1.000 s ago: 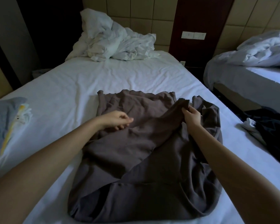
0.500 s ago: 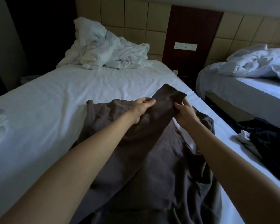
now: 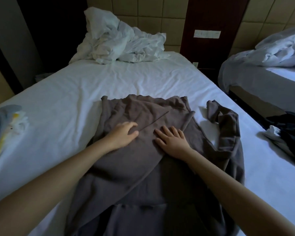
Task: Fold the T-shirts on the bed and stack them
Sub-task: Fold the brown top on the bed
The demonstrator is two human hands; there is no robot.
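Observation:
A grey-brown T-shirt (image 3: 143, 167) lies spread on the white bed (image 3: 75, 99), one sleeve folded across its middle. My left hand (image 3: 123, 135) rests on the folded part with relaxed fingers. Just to its right, my right hand (image 3: 172, 140) presses flat on the cloth with straight, spread fingers. The shirt's other sleeve (image 3: 226, 123) lies crumpled out to the right. A pale folded stack (image 3: 3, 126) with a yellow stripe sits at the left edge of the bed.
A rumpled white duvet (image 3: 119, 41) is heaped at the head of the bed. Across a narrow gap on the right stands a second bed (image 3: 266, 79). Dark and white clothes (image 3: 286, 133) lie at the right edge.
Both hands held the sleeve lifted above the shirt half a second ago. The sleeve is now laid down across the shirt, and both hands have let go and lie on the cloth.

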